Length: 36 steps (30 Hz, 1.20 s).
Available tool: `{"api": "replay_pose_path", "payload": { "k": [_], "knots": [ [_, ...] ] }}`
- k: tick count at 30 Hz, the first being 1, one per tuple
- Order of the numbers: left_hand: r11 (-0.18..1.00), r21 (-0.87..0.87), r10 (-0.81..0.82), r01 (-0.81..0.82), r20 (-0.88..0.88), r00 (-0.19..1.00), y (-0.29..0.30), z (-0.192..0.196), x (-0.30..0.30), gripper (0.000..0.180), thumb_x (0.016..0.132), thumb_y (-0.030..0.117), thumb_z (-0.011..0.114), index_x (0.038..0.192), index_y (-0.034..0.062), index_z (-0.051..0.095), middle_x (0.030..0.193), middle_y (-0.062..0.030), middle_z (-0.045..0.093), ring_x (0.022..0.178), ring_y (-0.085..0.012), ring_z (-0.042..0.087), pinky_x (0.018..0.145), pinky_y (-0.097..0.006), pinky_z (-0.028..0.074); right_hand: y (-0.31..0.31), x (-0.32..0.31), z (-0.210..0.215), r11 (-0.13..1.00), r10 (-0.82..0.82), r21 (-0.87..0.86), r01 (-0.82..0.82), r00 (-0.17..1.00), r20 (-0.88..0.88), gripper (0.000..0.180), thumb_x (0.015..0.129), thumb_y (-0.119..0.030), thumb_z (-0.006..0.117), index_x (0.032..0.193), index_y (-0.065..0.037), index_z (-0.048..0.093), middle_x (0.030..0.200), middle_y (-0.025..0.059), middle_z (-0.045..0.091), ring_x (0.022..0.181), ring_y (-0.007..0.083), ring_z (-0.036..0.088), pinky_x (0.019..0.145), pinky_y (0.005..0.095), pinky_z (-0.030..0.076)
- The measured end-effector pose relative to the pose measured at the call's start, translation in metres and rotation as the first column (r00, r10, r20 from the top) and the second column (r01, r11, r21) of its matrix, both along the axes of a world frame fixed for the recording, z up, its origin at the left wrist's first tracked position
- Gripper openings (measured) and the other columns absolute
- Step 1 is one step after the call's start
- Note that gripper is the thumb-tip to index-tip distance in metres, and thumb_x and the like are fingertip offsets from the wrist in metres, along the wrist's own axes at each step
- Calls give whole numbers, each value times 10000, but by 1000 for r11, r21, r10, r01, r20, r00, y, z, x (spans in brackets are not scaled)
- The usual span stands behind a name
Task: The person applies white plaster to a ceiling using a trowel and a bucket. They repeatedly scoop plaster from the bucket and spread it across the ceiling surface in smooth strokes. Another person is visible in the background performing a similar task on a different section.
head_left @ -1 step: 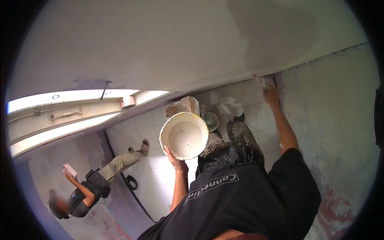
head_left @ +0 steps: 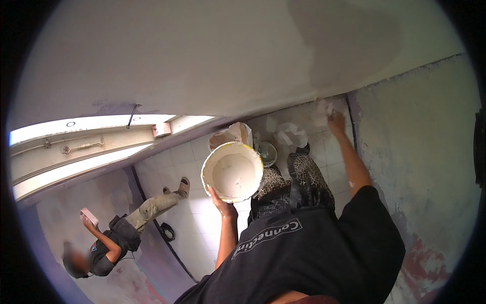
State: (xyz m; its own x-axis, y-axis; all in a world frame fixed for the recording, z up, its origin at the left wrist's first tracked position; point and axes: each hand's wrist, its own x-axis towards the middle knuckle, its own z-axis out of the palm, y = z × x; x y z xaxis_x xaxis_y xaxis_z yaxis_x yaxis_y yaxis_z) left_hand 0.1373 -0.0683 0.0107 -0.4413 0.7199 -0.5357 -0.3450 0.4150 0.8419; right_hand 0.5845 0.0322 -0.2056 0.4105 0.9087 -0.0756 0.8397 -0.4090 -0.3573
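My left hand [head_left: 223,204] holds up from below a round white tub [head_left: 233,172] smeared inside with white paste. My right hand [head_left: 337,122] reaches out to the white wall [head_left: 263,55] near its corner with the grey wall [head_left: 420,147], closed on a white wad [head_left: 322,108] pressed to the surface. Whether the wad is cloth or paste I cannot tell. Below me are my black shirt and spotted trousers [head_left: 304,177].
On the tiled floor [head_left: 197,202] stand a paste-stained bucket [head_left: 230,134], a small round bowl [head_left: 267,152] and a white bag [head_left: 291,134]. Another person [head_left: 119,235] crouches at lower left, pressing a pinkish block [head_left: 88,217] to a wall. A black cable [head_left: 167,232] lies nearby.
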Motion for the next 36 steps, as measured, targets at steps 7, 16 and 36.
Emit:
{"api": "replay_pose_path", "payload": {
  "k": [7,16,36],
  "knots": [
    [997,69,-25,32,-100,995,10,12,9,671,945,555,353,1411,75,300,1386,-97,402,1269,-241,408,1037,-395,353,47,-110,-89,534,-373,-621,574,-499,-782,351,902,-148,546,1211,14,502,1149,180,544,1037,278,563,881,372,505],
    [999,28,-43,44,-24,999,2,9,5,681,939,555,377,1400,57,321,1366,-110,425,1248,-247,432,1018,-397,375,73,-69,54,934,-43,198,299,643,-765,314,898,-102,553,1177,29,494,1101,173,559,1041,262,566,917,359,528],
    [950,262,-172,172,-23,985,23,15,16,675,935,525,429,1362,4,377,1319,-119,467,1194,-223,466,989,-367,384,-42,-55,294,796,329,432,423,296,-897,340,827,-81,635,1138,31,554,1083,91,606,973,223,591,881,329,456]
  ]
}}
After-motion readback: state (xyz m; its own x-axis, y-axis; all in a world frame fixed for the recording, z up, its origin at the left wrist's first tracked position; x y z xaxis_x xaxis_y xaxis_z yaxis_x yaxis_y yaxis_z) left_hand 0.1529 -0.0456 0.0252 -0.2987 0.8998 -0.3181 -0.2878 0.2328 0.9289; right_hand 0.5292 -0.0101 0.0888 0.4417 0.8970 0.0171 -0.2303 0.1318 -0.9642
